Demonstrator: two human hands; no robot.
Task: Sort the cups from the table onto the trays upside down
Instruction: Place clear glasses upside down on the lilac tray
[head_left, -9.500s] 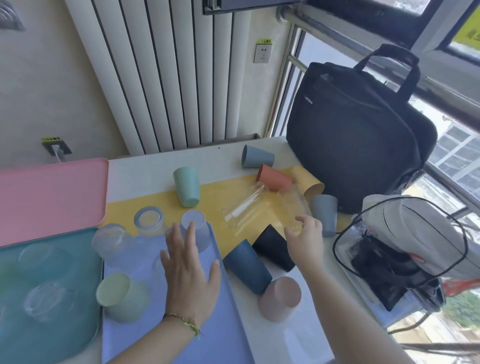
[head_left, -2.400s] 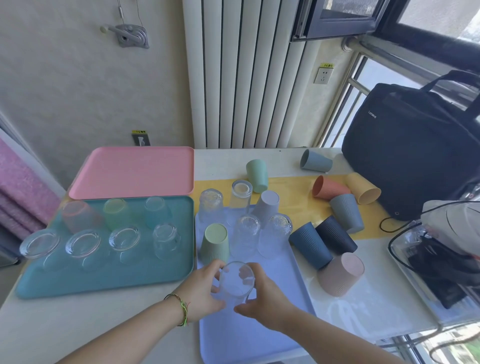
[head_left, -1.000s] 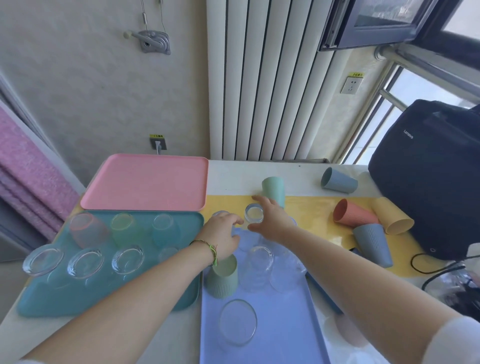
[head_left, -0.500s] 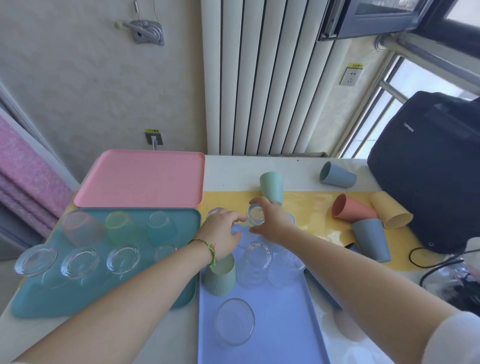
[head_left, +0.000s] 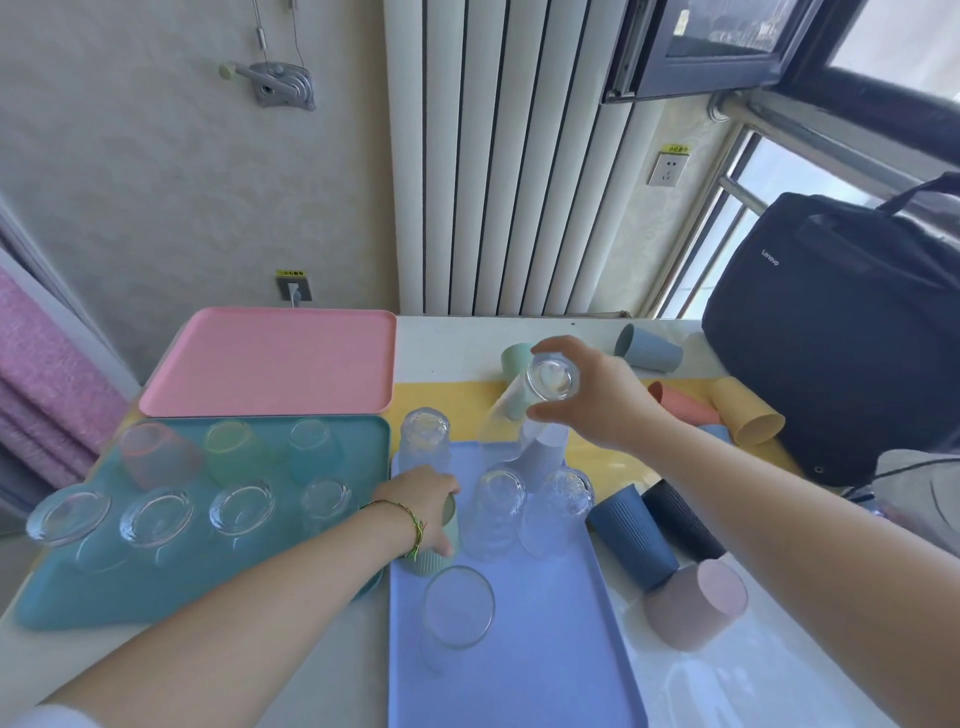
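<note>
My right hand (head_left: 597, 397) holds a clear glass cup (head_left: 524, 402) lifted and tilted above the far end of the blue tray (head_left: 545, 649), its base facing me. My left hand (head_left: 423, 501) rests on top of an upside-down pale green ribbed cup (head_left: 434, 558) at the blue tray's left edge. Several clear glasses stand upside down on the blue tray, one (head_left: 457, 613) nearest me. The teal tray (head_left: 197, 592) carries several inverted glasses. The pink tray (head_left: 270, 358) is bare.
Ribbed cups lie on their sides on the yellow mat and table: grey-blue (head_left: 647, 351), coral (head_left: 683, 408), yellow (head_left: 748, 410), dark blue (head_left: 631, 535), navy (head_left: 680, 519), dusty pink (head_left: 693, 610). A mint cup (head_left: 517, 358) stands behind my right hand. A black laptop bag (head_left: 841, 322) fills the right.
My right hand has lifted the clear glass off the yellow mat and raised it to the right. My left hand has drawn back from the far glasses onto the pale green cup.
</note>
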